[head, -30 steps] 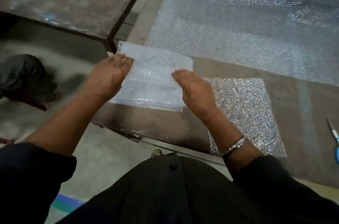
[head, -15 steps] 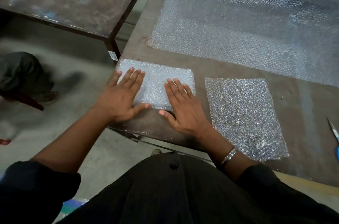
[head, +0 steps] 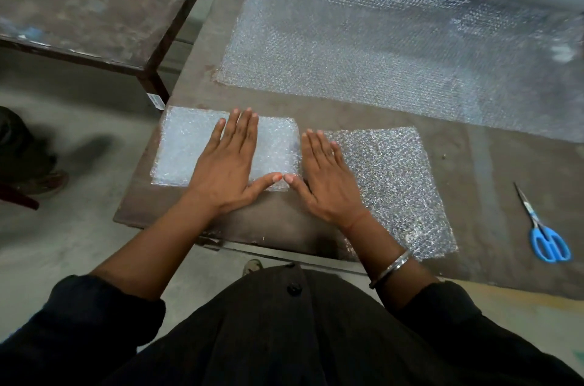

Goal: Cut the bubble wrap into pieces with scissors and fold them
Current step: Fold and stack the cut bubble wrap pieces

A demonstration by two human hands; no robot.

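A folded bubble wrap piece (head: 189, 148) lies at the table's (head: 474, 183) near left corner. The left hand (head: 226, 170) presses it flat, fingers straight and close together. The right hand (head: 328, 177), fingers likewise straight, rests at its right edge, partly over an unfolded piece (head: 395, 183). The uncut sheet (head: 395, 47) lies beyond; scissors (head: 542, 227) lie far right. The springy fold may reopen once released. No containers show.
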